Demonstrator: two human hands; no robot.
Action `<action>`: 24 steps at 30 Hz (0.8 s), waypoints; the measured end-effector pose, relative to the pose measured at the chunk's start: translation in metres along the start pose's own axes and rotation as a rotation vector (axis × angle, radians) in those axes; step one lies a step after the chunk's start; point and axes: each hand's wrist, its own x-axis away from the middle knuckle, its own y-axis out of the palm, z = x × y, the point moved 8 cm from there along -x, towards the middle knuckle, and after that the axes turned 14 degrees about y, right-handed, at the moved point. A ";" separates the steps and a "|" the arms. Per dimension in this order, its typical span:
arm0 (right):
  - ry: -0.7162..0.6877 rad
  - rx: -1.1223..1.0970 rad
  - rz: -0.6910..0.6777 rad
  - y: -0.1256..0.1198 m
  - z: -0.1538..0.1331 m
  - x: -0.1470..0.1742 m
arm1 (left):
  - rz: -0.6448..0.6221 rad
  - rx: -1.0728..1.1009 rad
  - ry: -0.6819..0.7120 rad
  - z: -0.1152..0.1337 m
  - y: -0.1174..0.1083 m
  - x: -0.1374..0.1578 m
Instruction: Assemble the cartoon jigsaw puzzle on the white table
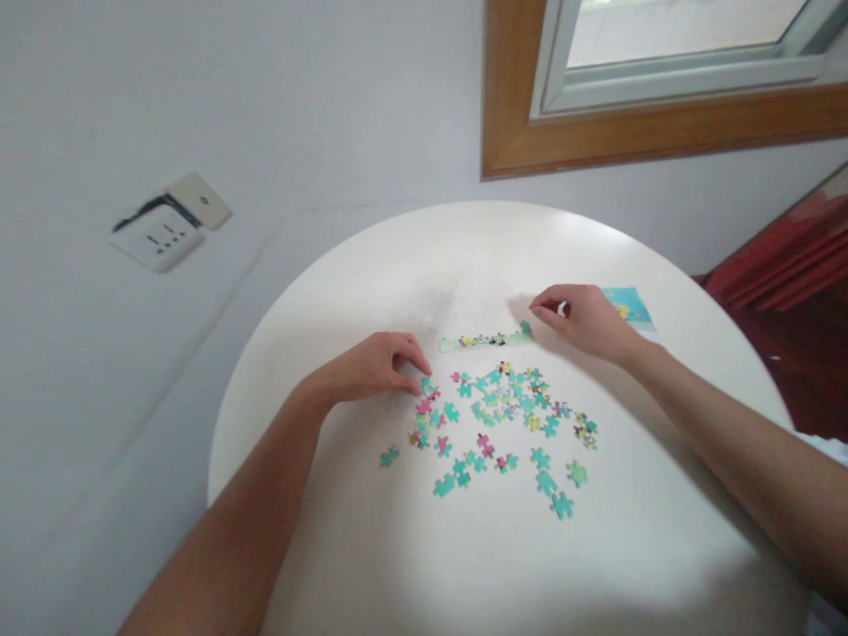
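My left hand (377, 364) rests at the left edge of the scattered jigsaw pieces, thumb and fingers apart. Its fingertips are beside a green puzzle piece (426, 385), and I see nothing held. Over the far side of the table, my right hand (586, 320) has thumb and forefinger brought together, with no piece visible between them. Just below those fingertips lies a teal puzzle piece (526, 327), at the right end of a joined puzzle strip (487, 341) with small cartoon figures. Loose teal, pink and yellow pieces (510, 397) spread out nearer to me.
A round white table (397, 548) carries everything. A blue picture card (629, 306) lies partly behind my right hand. The wall with a socket (162, 234) is at left, a wood-framed window (517, 141) at back right, and a red curtain (788, 243) at right.
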 end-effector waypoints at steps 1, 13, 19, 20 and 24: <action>0.001 -0.002 -0.002 0.000 0.000 0.000 | 0.005 0.003 -0.007 -0.001 0.001 0.000; -0.027 -0.021 -0.014 -0.001 -0.004 0.001 | 0.129 0.001 -0.064 -0.012 -0.003 -0.005; -0.058 -0.029 -0.050 0.000 -0.012 0.005 | 0.245 -0.001 -0.063 -0.010 -0.003 -0.009; -0.063 -0.029 -0.056 0.000 -0.013 0.005 | 0.255 0.000 -0.053 -0.009 -0.002 -0.009; -0.081 -0.024 -0.073 0.001 -0.017 0.007 | 0.288 -0.012 -0.016 -0.005 0.001 -0.012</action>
